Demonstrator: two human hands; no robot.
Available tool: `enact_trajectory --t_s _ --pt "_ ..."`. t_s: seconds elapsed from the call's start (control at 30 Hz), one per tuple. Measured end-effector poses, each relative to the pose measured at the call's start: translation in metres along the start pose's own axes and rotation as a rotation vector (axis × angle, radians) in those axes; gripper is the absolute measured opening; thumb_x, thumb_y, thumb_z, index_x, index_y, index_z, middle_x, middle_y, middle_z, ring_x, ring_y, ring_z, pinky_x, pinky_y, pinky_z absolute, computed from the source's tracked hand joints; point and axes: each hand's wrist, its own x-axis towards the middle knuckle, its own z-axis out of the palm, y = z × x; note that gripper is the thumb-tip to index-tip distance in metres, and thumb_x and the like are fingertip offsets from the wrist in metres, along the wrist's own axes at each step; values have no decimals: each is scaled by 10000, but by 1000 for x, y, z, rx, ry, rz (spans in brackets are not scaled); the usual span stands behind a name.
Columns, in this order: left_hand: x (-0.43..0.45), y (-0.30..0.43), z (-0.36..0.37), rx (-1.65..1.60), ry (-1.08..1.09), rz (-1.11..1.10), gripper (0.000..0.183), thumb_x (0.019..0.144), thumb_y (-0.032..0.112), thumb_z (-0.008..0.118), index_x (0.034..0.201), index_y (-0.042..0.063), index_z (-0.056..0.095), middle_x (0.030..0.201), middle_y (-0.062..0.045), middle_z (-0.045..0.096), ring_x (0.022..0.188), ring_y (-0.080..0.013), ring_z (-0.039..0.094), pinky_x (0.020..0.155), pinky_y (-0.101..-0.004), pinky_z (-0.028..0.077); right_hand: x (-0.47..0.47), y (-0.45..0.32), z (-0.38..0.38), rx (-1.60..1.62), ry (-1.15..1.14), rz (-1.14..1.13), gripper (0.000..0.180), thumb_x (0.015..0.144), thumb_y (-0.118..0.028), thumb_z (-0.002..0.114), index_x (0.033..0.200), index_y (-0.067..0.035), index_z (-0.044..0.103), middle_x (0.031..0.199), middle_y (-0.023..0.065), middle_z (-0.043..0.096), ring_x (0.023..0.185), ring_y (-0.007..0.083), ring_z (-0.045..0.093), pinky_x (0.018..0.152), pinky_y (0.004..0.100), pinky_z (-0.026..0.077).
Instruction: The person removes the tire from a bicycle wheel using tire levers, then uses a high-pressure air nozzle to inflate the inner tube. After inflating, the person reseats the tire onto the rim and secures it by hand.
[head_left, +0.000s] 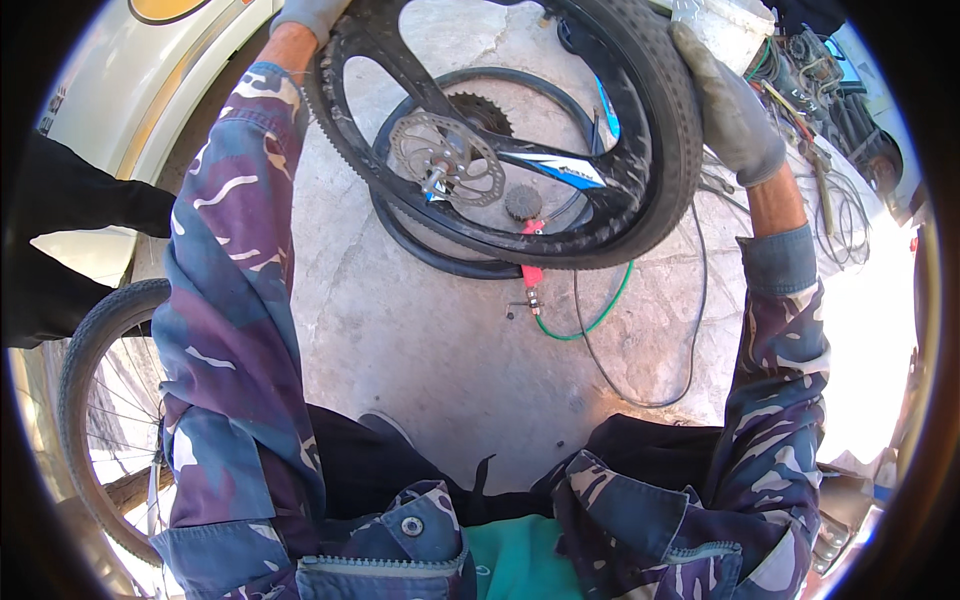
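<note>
Between my gloved hands is a black bicycle wheel with broad spokes, blue and white decals and a knobby tire (664, 142). My left hand (315, 16) grips its upper left rim, partly cut off by the picture's top edge. Against the tire's right side lies my right hand (731, 112), fingers pointing up along the tread. A disc brake rotor (448, 159) faces me at the hub, with a dark toothed sprocket (484, 112) showing behind it. Under the wheel, a loose black tire or tube (442, 262) rests on the concrete floor beside a red-handled air tool (532, 275) on a green hose.
Another spoked bicycle wheel (71, 390) stands at the left, near a person's dark-clothed legs (82, 187) and a pale vehicle panel (97, 75). A white bucket (731, 30) and piled tools, cables and metal parts (814, 97) occupy the upper right. A thin cable (701, 300) loops across the floor.
</note>
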Motion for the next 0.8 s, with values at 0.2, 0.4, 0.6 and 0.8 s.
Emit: enact_trajectory --t_s 0.2,0.4,0.6,0.8 --pt "-25 -50 -46 26 41 -280 622 1169 491 354 1499 21 594 1388 -310 666 1315 -456 623 1140 -465 461 -34 92 52 366 28 -25 549 1088 -193 585 1600 -24 481 1507 109 626 1314 162 601 1149 326 482" --pt "-35 -76 -85 -15 100 -330 612 1171 471 363 1513 13 581 1414 -283 659 1320 -421 624 1148 -445 459 -14 82 66 345 -6 -17 464 1203 -323 390 1560 -69 543 1462 45 670 1255 138 650 1104 328 529" --pt "-40 -81 -96 -86 142 -353 604 1173 452 372 1526 4 569 1441 -256 653 1325 -386 625 1156 -425 456 -15 102 68 327 23 -239 495 1202 -341 363 1527 -20 552 1478 83 643 1279 125 611 1128 327 499" --pt "-46 -87 -109 -164 169 -387 596 1175 433 381 1540 -5 556 1467 -229 646 1330 -352 625 1164 -405 454 -4 74 78 173 80 -184 517 1204 -341 334 1537 -1 536 1512 107 617 1328 148 587 1162 333 464"
